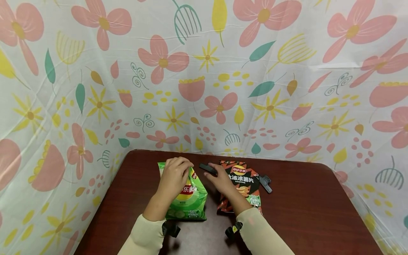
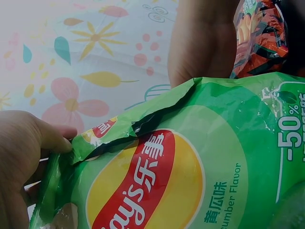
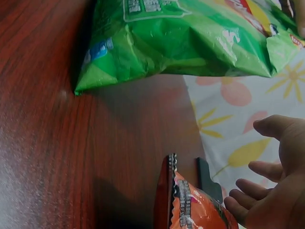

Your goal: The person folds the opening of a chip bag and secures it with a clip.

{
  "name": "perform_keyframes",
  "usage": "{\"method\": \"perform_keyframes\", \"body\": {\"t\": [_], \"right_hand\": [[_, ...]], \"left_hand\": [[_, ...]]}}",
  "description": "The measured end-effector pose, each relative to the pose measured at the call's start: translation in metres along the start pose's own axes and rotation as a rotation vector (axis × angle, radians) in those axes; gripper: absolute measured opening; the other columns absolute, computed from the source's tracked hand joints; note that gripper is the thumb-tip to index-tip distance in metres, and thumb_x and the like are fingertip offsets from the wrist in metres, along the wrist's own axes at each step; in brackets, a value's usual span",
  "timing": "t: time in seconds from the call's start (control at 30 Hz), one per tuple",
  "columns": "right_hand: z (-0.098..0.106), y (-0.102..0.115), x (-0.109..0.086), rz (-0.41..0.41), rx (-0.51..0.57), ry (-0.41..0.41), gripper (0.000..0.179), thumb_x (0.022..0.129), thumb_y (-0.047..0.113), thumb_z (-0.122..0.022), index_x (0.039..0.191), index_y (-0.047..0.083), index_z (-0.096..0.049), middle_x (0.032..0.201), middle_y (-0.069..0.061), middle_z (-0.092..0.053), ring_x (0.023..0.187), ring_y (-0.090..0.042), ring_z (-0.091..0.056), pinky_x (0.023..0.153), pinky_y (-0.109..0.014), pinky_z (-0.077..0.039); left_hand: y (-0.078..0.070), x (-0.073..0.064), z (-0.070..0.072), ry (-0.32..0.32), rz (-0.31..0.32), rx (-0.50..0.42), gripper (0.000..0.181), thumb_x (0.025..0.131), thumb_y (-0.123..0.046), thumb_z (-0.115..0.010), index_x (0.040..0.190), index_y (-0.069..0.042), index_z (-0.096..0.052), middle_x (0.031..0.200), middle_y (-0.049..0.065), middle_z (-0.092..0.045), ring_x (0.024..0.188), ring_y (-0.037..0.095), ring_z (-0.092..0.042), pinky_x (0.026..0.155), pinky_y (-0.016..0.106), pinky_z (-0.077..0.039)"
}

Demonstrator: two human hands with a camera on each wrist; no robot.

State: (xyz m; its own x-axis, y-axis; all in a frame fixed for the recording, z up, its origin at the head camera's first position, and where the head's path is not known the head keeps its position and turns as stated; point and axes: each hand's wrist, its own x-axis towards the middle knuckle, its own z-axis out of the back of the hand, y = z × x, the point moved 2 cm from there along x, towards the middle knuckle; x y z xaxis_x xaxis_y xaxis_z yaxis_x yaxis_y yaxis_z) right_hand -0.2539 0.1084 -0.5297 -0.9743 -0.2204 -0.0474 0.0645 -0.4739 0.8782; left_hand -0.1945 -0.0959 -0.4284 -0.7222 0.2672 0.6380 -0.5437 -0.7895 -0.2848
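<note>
A green bag of potato chips [image 1: 191, 203] stands on the table, its top folded over. My left hand [image 1: 173, 177] pinches that folded top, the thumb [image 2: 52, 136] lying along its edge in the left wrist view. To the right, my right hand [image 1: 221, 179] reaches over the left side of a red and black chip bag [image 1: 240, 189]. Its fingers are spread and hold nothing in the right wrist view. Just by those fingertips lies a black bag clip [image 1: 204, 167], part of which the hand covers.
A second black bag clip [image 1: 265, 183] lies against the right edge of the red and black bag. The dark brown table [image 1: 306, 209] ends at a flower-patterned cloth [image 1: 220, 71] hanging behind it. Each wrist carries a small black camera [image 1: 170, 229].
</note>
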Motion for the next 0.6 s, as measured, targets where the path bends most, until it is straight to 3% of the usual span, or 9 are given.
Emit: {"method": "perform_keyframes", "body": {"t": [0.2,0.37,0.6], "right_hand": [[0.000,-0.003,0.006,-0.021,-0.034,0.002,0.062,0.100,0.032,-0.064,0.152,0.008,-0.044,0.157,-0.021,-0.037,0.134,-0.042,-0.048,0.101,-0.057,-0.045],[0.001,-0.005,0.010,-0.023,-0.077,-0.007,0.062,0.099,0.030,-0.065,0.152,0.007,-0.044,0.156,-0.022,-0.038,0.127,-0.039,-0.053,0.094,-0.052,-0.047],[-0.002,-0.007,0.015,-0.075,-0.155,0.013,0.066,0.098,0.033,-0.066,0.155,0.010,-0.041,0.159,-0.022,-0.032,0.133,-0.044,-0.050,0.102,-0.059,-0.045]], "left_hand": [[0.000,0.000,0.001,0.023,0.020,-0.006,0.013,0.096,-0.008,-0.068,0.098,-0.015,-0.079,0.103,-0.002,-0.071,0.096,0.020,-0.066,0.095,0.042,-0.050],[0.000,0.000,0.001,0.003,0.007,-0.005,0.012,0.095,-0.007,-0.070,0.098,-0.014,-0.079,0.102,-0.002,-0.071,0.096,0.020,-0.066,0.094,0.043,-0.050],[0.000,0.000,0.001,-0.008,0.004,0.001,0.012,0.094,-0.007,-0.071,0.097,-0.015,-0.079,0.101,-0.002,-0.071,0.095,0.019,-0.066,0.092,0.042,-0.050]]}}
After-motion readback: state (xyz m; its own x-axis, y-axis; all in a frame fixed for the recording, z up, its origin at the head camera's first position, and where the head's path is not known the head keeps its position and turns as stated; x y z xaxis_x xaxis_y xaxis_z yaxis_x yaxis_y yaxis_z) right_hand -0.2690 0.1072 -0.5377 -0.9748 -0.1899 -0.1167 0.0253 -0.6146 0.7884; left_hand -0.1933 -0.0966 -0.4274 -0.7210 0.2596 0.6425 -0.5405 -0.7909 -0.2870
